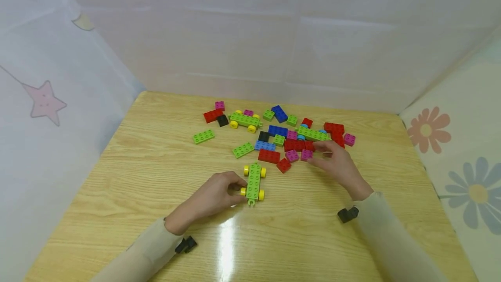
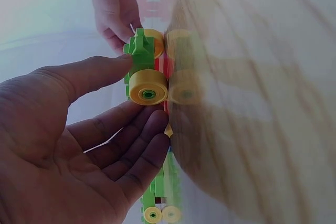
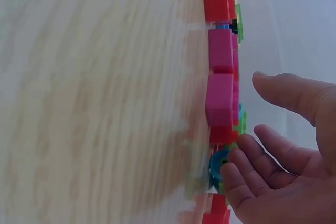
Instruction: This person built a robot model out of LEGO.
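My left hand (image 1: 220,191) holds a green toy car base (image 1: 254,182) with yellow wheels by its near left side. In the left wrist view the thumb presses the car base's green end (image 2: 140,53), just above a yellow wheel (image 2: 149,87), and the fingers curl round behind it. My right hand (image 1: 337,163) hovers at the right of the brick pile, thumb and fingers apart with nothing between them. Closest to it are a pink brick (image 1: 307,155), a red brick (image 1: 309,146) and a green car base with blue wheels (image 1: 313,134).
Loose red, blue, green, pink and black bricks lie across the back middle of the wooden table (image 1: 156,177). Another green car base with yellow wheels (image 1: 244,119) stands behind. Two flat green bricks, one (image 1: 204,136) further left, lie nearby. White sheeting (image 1: 250,47) rises behind the table.
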Available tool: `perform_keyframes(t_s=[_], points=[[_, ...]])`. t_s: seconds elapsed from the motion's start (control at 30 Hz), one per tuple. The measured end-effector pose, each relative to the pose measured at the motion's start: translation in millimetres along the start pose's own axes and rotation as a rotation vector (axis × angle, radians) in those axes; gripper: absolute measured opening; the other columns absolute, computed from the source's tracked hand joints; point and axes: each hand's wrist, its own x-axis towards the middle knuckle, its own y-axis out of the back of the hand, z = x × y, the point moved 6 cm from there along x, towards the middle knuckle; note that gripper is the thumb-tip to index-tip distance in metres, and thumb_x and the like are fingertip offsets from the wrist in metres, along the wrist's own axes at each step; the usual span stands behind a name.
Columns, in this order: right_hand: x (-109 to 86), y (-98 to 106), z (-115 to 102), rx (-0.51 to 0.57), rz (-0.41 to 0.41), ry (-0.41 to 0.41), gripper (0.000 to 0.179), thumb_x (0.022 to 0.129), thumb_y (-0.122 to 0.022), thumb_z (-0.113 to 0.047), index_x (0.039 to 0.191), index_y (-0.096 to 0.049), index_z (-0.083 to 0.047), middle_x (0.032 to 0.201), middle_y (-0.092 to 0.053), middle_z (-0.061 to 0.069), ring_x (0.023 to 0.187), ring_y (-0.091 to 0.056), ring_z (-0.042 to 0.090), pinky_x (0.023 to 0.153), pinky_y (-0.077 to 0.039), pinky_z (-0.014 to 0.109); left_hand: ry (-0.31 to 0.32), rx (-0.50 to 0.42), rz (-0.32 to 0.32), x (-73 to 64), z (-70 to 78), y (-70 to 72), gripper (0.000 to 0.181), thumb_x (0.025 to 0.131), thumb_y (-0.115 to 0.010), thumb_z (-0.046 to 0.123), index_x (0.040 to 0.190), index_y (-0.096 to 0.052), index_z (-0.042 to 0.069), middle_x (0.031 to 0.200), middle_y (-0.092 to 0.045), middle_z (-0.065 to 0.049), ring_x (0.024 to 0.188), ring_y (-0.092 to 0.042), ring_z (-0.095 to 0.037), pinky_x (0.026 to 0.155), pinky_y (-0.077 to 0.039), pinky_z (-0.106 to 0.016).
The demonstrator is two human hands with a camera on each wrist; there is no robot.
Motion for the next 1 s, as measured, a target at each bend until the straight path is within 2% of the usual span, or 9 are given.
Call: perform_keyframes(t_s=[0.17,0.4,0.57,1.0], points=[[3.9,1.9,8.3,-0.01,0.005,-0.007,0.06,0.106,-0.079,-0.027,0.157,-0.058,-0.003,0.158,-0.062,0.023,0.144,-0.06,0.046,0.127,-0.048,0.062,-0.009,0.002,0.003,0.1,0.4,0.3,0.032,0.097,-0.089,0.022,0.125,-0.082,0.01,0.117,-0.08,0.0,0.106,-0.074,-0.015,0.096,-0.065,-0.042],[8.5,0.1,12.6,-0.026,0.006,-0.016,0.051,0.106,-0.079,-0.028,0.149,-0.065,-0.004,0.145,-0.07,0.021,0.132,-0.066,0.04,0.119,-0.055,0.059,-0.004,0.018,0.005,-0.4,0.1,0.7,0.029,0.097,-0.089,0.022,0.123,-0.083,0.011,0.117,-0.08,0.0,0.106,-0.073,-0.014,0.096,-0.063,-0.038],[12.1,-4.1,15.8,-0.025,-0.02,-0.037,0.052,0.106,-0.08,-0.028,0.149,-0.065,-0.002,0.144,-0.071,0.021,0.129,-0.067,0.038,0.118,-0.056,0.057,-0.014,0.037,0.003,0.0,-0.7,-0.1,0.029,0.097,-0.089,0.025,0.123,-0.083,0.012,0.117,-0.08,0.001,0.106,-0.072,-0.012,0.096,-0.061,-0.034],[15.4,-8.1,13.3,-0.069,-0.02,-0.025,0.048,0.104,-0.081,-0.026,0.144,-0.068,-0.002,0.139,-0.073,0.02,0.124,-0.069,0.037,0.114,-0.058,0.055,-0.02,0.053,-0.003,1.3,-0.4,-0.9,0.028,0.099,-0.088,0.026,0.123,-0.083,0.013,0.117,-0.08,0.002,0.107,-0.073,-0.013,0.098,-0.062,-0.038]])
